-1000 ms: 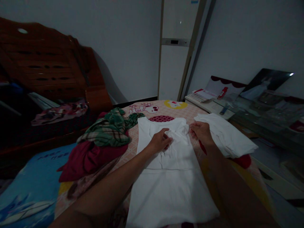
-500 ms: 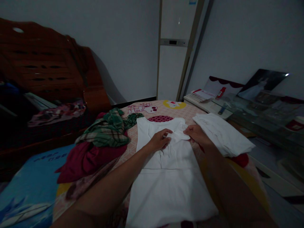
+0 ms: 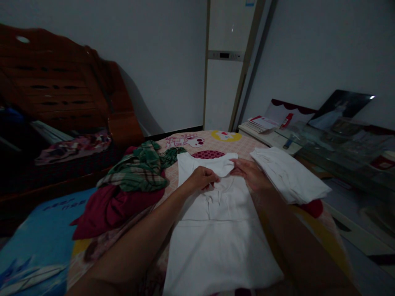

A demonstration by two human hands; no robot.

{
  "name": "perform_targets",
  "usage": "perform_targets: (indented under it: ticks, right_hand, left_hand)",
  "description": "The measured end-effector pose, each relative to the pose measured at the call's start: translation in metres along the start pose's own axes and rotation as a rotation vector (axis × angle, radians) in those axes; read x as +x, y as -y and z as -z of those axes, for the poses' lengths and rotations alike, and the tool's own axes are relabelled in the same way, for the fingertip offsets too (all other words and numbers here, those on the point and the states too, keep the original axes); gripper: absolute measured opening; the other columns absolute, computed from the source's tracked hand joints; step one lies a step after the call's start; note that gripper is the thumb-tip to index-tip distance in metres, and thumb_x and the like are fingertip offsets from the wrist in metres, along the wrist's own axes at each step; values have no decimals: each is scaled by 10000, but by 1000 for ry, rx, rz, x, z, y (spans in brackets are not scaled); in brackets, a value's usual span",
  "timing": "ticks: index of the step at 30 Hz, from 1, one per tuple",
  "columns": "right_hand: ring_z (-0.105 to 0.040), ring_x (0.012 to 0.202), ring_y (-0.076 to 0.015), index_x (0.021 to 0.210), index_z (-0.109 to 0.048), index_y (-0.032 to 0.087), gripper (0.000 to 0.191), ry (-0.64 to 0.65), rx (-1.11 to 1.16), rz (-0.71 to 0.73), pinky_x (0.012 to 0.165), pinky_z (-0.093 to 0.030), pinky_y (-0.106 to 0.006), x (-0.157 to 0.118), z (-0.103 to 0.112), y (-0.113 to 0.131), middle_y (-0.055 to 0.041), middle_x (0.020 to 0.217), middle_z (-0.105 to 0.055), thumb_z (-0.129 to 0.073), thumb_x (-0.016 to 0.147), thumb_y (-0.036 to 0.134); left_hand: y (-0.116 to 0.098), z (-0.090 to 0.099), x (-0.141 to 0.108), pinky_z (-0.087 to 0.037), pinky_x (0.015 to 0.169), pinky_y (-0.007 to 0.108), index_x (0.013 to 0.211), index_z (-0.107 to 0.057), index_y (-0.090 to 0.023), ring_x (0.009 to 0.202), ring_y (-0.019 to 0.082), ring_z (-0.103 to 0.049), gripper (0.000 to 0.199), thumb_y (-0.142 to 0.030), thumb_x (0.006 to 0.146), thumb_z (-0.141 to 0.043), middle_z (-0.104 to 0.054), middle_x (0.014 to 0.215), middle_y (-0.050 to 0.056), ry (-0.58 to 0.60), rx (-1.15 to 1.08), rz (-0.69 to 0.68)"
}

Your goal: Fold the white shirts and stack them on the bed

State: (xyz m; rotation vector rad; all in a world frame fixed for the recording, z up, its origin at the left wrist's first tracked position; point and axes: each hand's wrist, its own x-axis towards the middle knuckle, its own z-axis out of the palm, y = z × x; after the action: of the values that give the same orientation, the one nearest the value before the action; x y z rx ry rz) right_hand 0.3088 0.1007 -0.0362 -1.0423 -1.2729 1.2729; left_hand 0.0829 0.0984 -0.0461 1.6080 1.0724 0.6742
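Note:
A white sleeveless dress (image 3: 222,242) lies spread out on the patterned cloth, its neck end away from me and a seam across its waist. My left hand (image 3: 202,179) is closed with bent fingers at the left side of the neckline, pinching the fabric. My right hand (image 3: 250,172) grips the neckline edge near the right shoulder between thumb and fingers, lifting a curved fold. Small gathers show in the fabric below both hands. To the right of the dress sits a folded white garment (image 3: 288,172), apart from my hand.
A green plaid scarf (image 3: 135,164) and crumpled dark red cloth (image 3: 120,209) lie at left on the patterned tablecloth (image 3: 173,144). A blue printed board (image 3: 46,230) is at lower left, below a wooden bench (image 3: 61,90). At right stands a glass-topped cabinet (image 3: 333,144).
My right hand has shifted slightly left along the neckline, and the fold it holds has moved inward. My left hand has moved a little left, its fingers more curled.

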Motion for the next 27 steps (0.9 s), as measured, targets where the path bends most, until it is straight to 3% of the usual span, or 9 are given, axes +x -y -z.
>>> perform_targets:
  ticks: [4, 6, 9, 12, 16, 20, 24, 27]
  right_hand:
    - [-694, 816, -199, 959, -720, 145, 411, -279, -217, 129, 777, -548, -327, 8, 19, -14, -101, 892, -745, -630, 766, 496]
    - [-687, 836, -210, 917, -729, 149, 329, -366, -441, 172, 790, -538, -334, 10, 29, -20, -90, 898, -746, -592, 776, 413]
    - [-675, 866, -207, 895, -737, 160, 255, -340, -768, 207, 824, -517, -328, 9, 35, -27, -77, 929, -748, -536, 778, 265]
    - [-669, 878, -196, 913, -739, 172, 251, -271, -914, 250, 838, -506, -314, 6, 31, -30, -80, 959, -743, -523, 788, 202]
    - [-662, 915, -197, 921, -740, 185, 214, -186, -1005, 297, 871, -495, -310, 6, 26, -36, -88, 992, -730, -566, 796, 180]
    - [-656, 936, -212, 926, -736, 191, 201, -159, -1096, 321, 884, -492, -334, 7, 26, -44, -90, 1003, -721, -623, 762, 160]
    - [-651, 948, -215, 915, -730, 206, 211, -175, -1102, 328, 895, -488, -347, 8, 26, -47, -79, 996, -720, -652, 729, 143]
    - [-653, 925, -206, 880, -724, 204, 174, -204, -1079, 306, 879, -491, -335, 7, 25, -44, -73, 981, -721, -651, 732, 150]
  left_hand:
    - [9, 0, 0, -309, 402, 186, 526, -596, -141, 391, 80, -471, 401, -431, 802, -586, -556, 462, 9, 99, 195, 52]
    - [10, -2, 2, -336, 450, 196, 533, -591, -151, 445, 93, -502, 350, -385, 793, -611, -565, 487, 9, -32, 315, -9]
    - [12, -3, 5, -395, 557, 220, 687, -640, -167, 595, 127, -572, 144, -295, 742, -676, -640, 645, 19, -365, 431, -125]
    - [16, 0, 9, -442, 647, 247, 979, -657, -185, 681, 148, -616, 243, -294, 763, -676, -682, 774, 26, -484, 400, -151]
    - [26, 4, 15, -462, 630, 255, 1117, -635, -164, 569, 129, -592, 333, -305, 817, -604, -657, 682, 4, -432, 281, -119]
    - [36, 1, 23, -473, 583, 250, 1130, -630, -122, 536, 114, -559, 412, -377, 807, -610, -614, 633, -10, -297, -24, -101]
    - [35, -5, 25, -471, 623, 250, 1153, -643, -100, 642, 125, -568, 499, -427, 777, -671, -629, 715, 18, -266, -167, -150]
    - [22, -6, 19, -481, 714, 267, 1195, -644, -106, 794, 159, -603, 517, -461, 819, -632, -690, 944, 85, -284, -126, -244]
